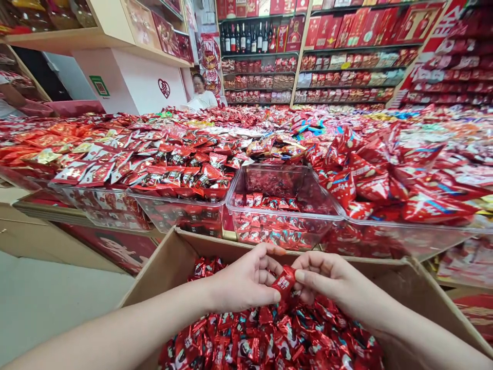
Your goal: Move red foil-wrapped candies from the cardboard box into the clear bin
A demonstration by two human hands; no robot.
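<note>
A red wrapped candy (284, 283) is held between my two hands above an open cardboard box. My left hand (246, 280) has its thumb and curled fingers against one side of the candy, while its index finger stretches forward. The thumb and fingertips of my right hand (327, 275) pinch the candy's other side. Beneath both hands, the cardboard box (154, 272) contains a heap of similar red wrapped candies (246, 349). Just beyond the box stands a clear plastic bin (285, 218), partly filled with small red packets laid in rows.
Heaped bins of red packets (185, 174) flank the partly filled bin on the left, with larger red pouches (373, 185) on its right. Shelves of bottles (246, 38) and red gift boxes line the back. A person (204, 95) is behind the display.
</note>
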